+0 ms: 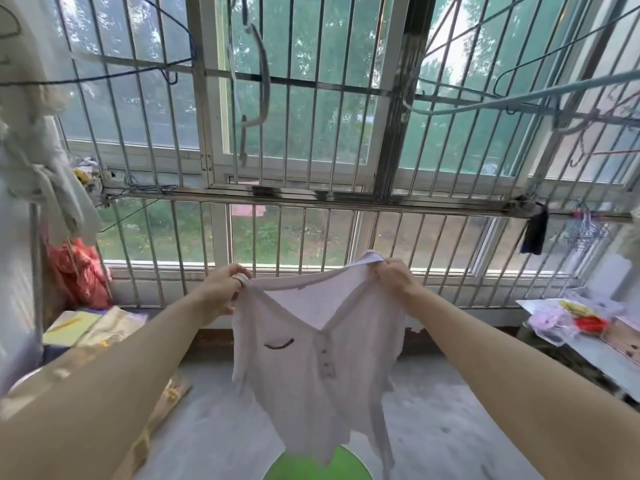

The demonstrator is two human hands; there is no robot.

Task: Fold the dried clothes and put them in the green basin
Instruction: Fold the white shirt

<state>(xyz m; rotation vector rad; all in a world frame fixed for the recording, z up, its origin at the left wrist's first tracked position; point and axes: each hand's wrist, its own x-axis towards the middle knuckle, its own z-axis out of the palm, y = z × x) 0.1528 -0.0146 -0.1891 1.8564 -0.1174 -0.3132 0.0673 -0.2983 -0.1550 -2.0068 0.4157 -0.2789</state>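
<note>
Barred balcony window (298,140) behind. I'm watching left hand (221,292) and right hand (393,280) each pinching 1 shoulder of the pale top (311,368), spreading it flat for folding, hanging directly over the green basin (341,464) on the floor.

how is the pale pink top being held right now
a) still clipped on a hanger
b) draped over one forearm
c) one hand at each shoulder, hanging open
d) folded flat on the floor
c: the left hand and the right hand each pinch a shoulder of the pale pink top, which hangs open and unfolded above the green basin.
</note>
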